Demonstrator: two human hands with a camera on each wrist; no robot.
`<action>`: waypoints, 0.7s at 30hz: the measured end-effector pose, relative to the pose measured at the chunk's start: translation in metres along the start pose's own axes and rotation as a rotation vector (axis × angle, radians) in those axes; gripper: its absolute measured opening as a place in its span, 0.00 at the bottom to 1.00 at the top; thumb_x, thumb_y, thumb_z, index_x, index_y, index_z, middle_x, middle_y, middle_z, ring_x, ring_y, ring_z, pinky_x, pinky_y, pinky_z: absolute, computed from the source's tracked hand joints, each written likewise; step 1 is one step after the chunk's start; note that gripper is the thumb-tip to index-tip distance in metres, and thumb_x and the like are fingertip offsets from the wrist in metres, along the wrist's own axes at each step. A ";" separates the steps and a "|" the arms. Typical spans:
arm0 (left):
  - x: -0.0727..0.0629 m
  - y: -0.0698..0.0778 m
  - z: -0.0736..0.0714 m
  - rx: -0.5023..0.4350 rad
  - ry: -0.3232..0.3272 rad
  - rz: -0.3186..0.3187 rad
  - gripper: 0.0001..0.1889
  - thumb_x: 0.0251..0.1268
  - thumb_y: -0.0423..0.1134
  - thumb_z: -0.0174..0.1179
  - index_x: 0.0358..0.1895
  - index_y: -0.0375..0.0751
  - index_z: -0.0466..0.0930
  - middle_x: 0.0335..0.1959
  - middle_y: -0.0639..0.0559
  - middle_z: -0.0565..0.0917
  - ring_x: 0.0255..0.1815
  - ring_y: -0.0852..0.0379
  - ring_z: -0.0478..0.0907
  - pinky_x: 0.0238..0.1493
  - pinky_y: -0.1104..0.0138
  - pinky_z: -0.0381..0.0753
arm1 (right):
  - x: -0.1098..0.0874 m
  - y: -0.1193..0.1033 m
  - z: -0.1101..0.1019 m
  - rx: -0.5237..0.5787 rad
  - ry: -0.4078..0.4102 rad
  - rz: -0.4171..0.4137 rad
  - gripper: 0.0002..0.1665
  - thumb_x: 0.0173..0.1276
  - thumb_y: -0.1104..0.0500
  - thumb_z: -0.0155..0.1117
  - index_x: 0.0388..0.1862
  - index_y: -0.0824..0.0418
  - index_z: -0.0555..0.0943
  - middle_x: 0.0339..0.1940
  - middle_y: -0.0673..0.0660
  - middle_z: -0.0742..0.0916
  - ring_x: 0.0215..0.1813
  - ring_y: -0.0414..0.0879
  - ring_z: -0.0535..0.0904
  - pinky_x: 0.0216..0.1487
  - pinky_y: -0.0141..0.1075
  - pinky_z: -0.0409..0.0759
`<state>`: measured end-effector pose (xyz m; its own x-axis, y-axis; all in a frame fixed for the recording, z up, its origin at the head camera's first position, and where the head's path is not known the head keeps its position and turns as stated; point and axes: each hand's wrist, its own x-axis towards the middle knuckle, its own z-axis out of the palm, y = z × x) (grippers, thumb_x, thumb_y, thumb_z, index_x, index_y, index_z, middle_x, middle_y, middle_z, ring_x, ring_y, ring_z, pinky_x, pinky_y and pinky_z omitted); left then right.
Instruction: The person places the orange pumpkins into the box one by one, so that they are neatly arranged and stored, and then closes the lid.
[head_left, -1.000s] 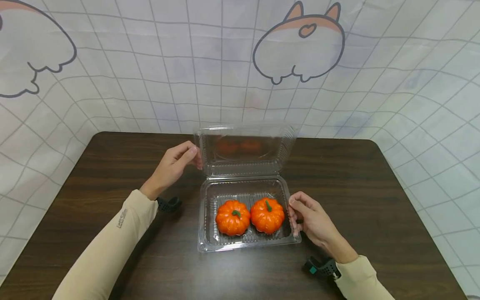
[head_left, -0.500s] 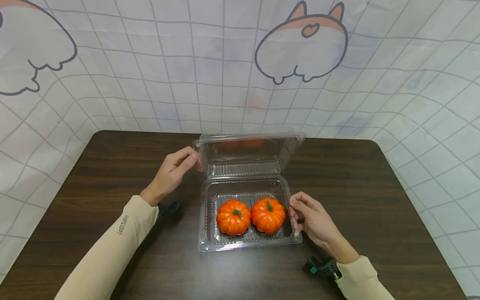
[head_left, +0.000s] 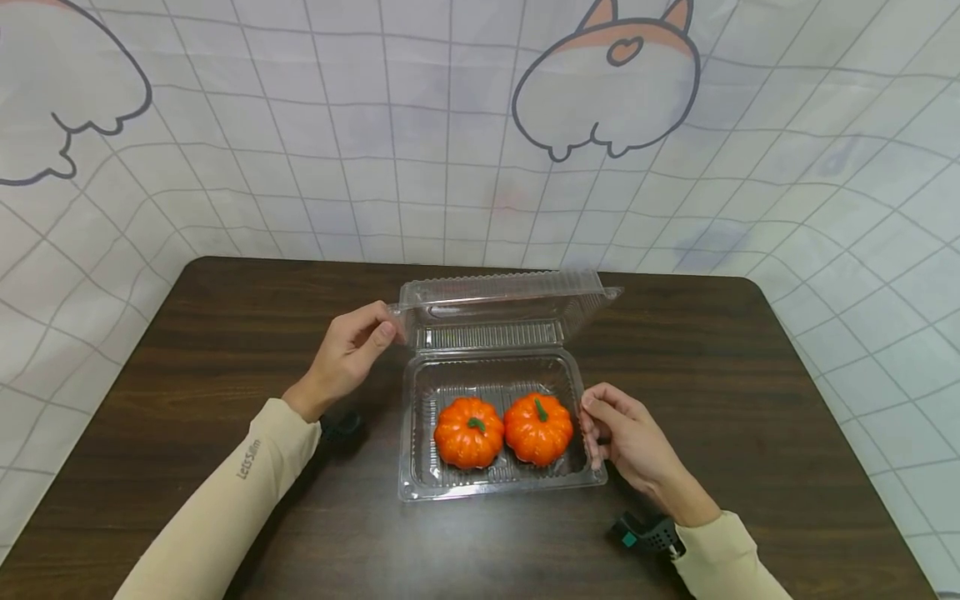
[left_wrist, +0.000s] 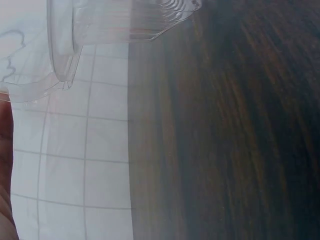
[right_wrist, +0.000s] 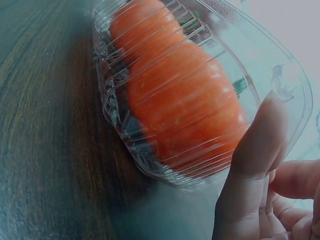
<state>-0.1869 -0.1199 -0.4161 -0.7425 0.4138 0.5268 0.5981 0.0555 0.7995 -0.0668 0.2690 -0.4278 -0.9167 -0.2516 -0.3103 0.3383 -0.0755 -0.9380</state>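
A clear plastic clamshell container (head_left: 495, 493) lies on the table with its lid (head_left: 480, 337) tilted up at the back hinge. Two small orange pumpkins with green stems, a left pumpkin (head_left: 467, 448) and a right pumpkin (head_left: 538, 443), sit side by side in the base. My left hand (head_left: 347, 357) pinches the lid's left edge; its fingertips are partly seen through plastic. With thumb (right_wrist: 265, 132) and fingers, my right hand (head_left: 632, 442) pinches the base's right rim. In the left wrist view, only a sliver of hand (left_wrist: 5, 170) shows beside the lid.
The dark wood-grain table (head_left: 247, 333) extends around the container. A white grid-patterned curtain (head_left: 315, 167) with cartoon animal drawings hangs behind and at both sides. Both wrists wear black straps, such as the right strap (head_left: 647, 533).
The lid has swung forward and down about its hinge, its top edge leaning further over the base. My left hand has lowered slightly with it. The right hand stays on the rim.
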 end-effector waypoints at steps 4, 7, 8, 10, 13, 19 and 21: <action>-0.001 0.000 0.002 -0.012 0.008 0.021 0.13 0.80 0.35 0.54 0.35 0.30 0.80 0.32 0.44 0.81 0.36 0.60 0.75 0.41 0.74 0.79 | 0.000 -0.001 0.000 0.007 0.001 0.005 0.10 0.85 0.51 0.50 0.45 0.56 0.72 0.28 0.46 0.79 0.21 0.39 0.77 0.22 0.31 0.83; -0.002 -0.001 0.003 -0.003 0.014 0.051 0.13 0.79 0.36 0.55 0.35 0.30 0.79 0.32 0.47 0.81 0.34 0.59 0.74 0.39 0.74 0.77 | -0.001 -0.001 0.001 0.010 0.000 0.003 0.10 0.85 0.51 0.50 0.45 0.56 0.72 0.28 0.46 0.79 0.21 0.39 0.77 0.22 0.31 0.83; -0.002 -0.001 0.003 0.002 0.017 0.065 0.13 0.79 0.37 0.55 0.35 0.30 0.79 0.32 0.49 0.81 0.34 0.59 0.74 0.38 0.74 0.76 | -0.001 -0.001 0.001 0.009 -0.002 0.002 0.10 0.85 0.51 0.50 0.45 0.56 0.72 0.28 0.46 0.79 0.21 0.39 0.77 0.22 0.31 0.83; -0.003 -0.002 0.004 0.010 0.018 0.089 0.13 0.79 0.38 0.55 0.35 0.33 0.79 0.31 0.50 0.80 0.35 0.62 0.74 0.37 0.74 0.75 | -0.001 -0.001 0.000 0.005 -0.004 -0.002 0.11 0.85 0.50 0.50 0.45 0.56 0.72 0.28 0.46 0.79 0.21 0.39 0.77 0.22 0.30 0.83; -0.004 -0.002 0.004 0.024 0.022 0.135 0.11 0.79 0.38 0.56 0.36 0.36 0.79 0.31 0.50 0.78 0.35 0.64 0.73 0.37 0.74 0.74 | -0.001 -0.001 0.000 -0.002 -0.007 -0.004 0.11 0.85 0.50 0.51 0.45 0.56 0.72 0.28 0.46 0.79 0.21 0.39 0.77 0.22 0.30 0.83; -0.006 -0.003 0.004 0.084 0.023 0.213 0.12 0.80 0.39 0.54 0.36 0.36 0.78 0.31 0.50 0.77 0.36 0.63 0.73 0.42 0.73 0.74 | 0.000 0.000 -0.002 0.004 -0.025 -0.012 0.11 0.85 0.50 0.51 0.45 0.56 0.72 0.28 0.46 0.80 0.21 0.38 0.77 0.22 0.29 0.83; -0.007 -0.004 0.003 0.102 0.017 0.238 0.14 0.81 0.42 0.53 0.37 0.36 0.78 0.32 0.51 0.77 0.37 0.62 0.73 0.44 0.73 0.74 | 0.000 0.000 -0.002 0.007 -0.036 -0.018 0.11 0.85 0.50 0.51 0.45 0.56 0.72 0.28 0.46 0.80 0.21 0.38 0.76 0.22 0.29 0.82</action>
<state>-0.1828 -0.1204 -0.4239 -0.5816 0.4108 0.7021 0.7833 0.0497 0.6197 -0.0671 0.2713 -0.4279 -0.9146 -0.2843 -0.2876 0.3235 -0.0875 -0.9422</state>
